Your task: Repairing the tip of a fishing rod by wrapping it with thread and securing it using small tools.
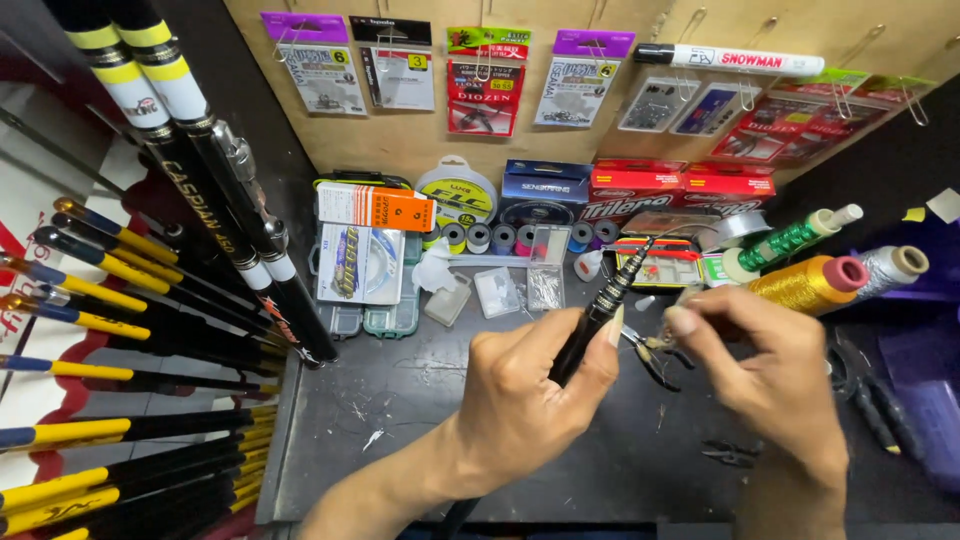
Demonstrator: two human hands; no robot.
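Observation:
My left hand [530, 395] grips a thin black rod section [600, 305] with a patterned band, its tip pointing up and to the right. My right hand [765, 365] is just to the right of it, with thumb and forefinger pinched near the rod's upper part; whatever they pinch is too small to see. Small black pliers [655, 358] lie on the dark worktable [420, 420] between and just beyond the two hands.
Spools of gold [805, 283], green [790, 240] and silver [890, 265] thread lie at the right. Small clear boxes [497, 292], line spools and tackle boxes crowd the back. Packets hang on the wooden board [420, 135]. Black and yellow rods [130, 330] stand at the left.

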